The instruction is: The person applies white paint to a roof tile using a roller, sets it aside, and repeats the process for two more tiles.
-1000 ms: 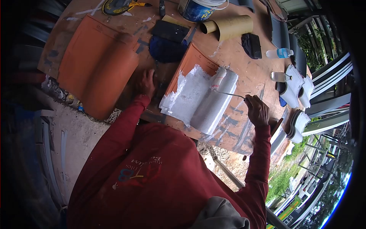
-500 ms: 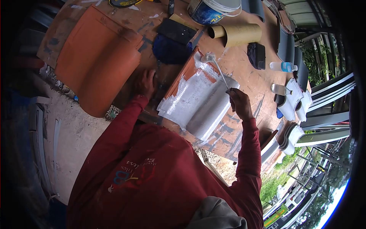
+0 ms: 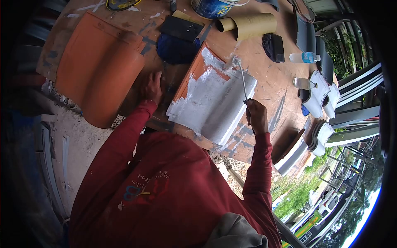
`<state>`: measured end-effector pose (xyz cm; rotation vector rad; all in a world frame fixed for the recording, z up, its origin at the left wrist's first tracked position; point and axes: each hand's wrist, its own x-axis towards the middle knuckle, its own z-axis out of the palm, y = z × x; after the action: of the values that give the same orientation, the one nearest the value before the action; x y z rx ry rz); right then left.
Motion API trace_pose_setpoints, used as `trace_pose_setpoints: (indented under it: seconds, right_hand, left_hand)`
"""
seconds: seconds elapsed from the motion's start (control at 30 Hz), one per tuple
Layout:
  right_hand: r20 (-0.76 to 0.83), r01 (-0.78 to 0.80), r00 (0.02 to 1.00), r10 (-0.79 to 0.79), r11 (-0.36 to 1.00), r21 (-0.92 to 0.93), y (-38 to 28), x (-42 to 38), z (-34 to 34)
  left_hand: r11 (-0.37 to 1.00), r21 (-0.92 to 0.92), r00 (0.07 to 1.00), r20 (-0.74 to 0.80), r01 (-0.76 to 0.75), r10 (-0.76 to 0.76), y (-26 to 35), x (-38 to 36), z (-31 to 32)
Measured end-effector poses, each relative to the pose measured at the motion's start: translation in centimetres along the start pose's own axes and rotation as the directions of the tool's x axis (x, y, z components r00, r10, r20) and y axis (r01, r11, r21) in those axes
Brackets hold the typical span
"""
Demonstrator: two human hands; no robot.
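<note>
My right hand is closed around the handle of a small paint roller. The roller's whitish head is at the far edge of a roof tile, which is mostly coated in wet white paint. Bare orange clay shows along its left side and in a patch near the far edge. To the left of this tile, my left hand rests on the table with its fingers extended, holding nothing. Beyond that hand lies an unpainted orange roof tile.
On the paint-stained table are a blue paint bucket, a curved tan piece, a dark block and a dark blue cloth. Two clear bottles lie at the right, near white-coated tile pieces.
The roller head has moved rightward along the painted tile's far edge, with my right hand shifting too. My left hand stays on the table. The whole view has shifted slightly.
</note>
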<state>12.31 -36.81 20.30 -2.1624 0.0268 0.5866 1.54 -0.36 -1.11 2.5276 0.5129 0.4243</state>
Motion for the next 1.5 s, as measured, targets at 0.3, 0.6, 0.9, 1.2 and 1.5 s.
trace_pose_setpoints:
  seconds: [0.3, 0.6, 0.9, 1.2, 1.5]
  right_hand:
    - [0.034, -0.007, 0.999, 0.001, 0.986, 0.168, -1.9, 1.6, 4.3]
    - [-0.147, -0.096, 0.984, 0.101, 0.994, 0.045, 1.3, -0.6, -1.1]
    - [-0.207, -0.031, 0.978, 0.000, 0.989, -0.147, 2.1, -2.2, -1.5]
    - [-0.102, -0.007, 0.995, 0.013, 0.999, 0.054, -1.2, 0.1, 4.0]
    - [0.001, 0.362, 0.845, -0.534, 0.571, -0.737, 0.3, -5.8, -4.4]
  left_hand:
    - [1.000, -0.026, 0.998, -0.062, 0.012, -0.014, 0.9, 0.5, -0.8]
    - [1.000, -0.027, 0.997, -0.080, 0.014, -0.016, 0.1, 0.2, 0.2]
    - [1.000, 0.005, 0.998, -0.070, 0.005, -0.004, 0.6, 0.2, -0.4]
    - [0.999, 0.002, 0.998, -0.050, 0.039, -0.038, 0.6, 0.2, -0.3]
    - [1.000, 0.007, 0.998, -0.066, 0.013, -0.013, 0.3, 0.1, 0.0]
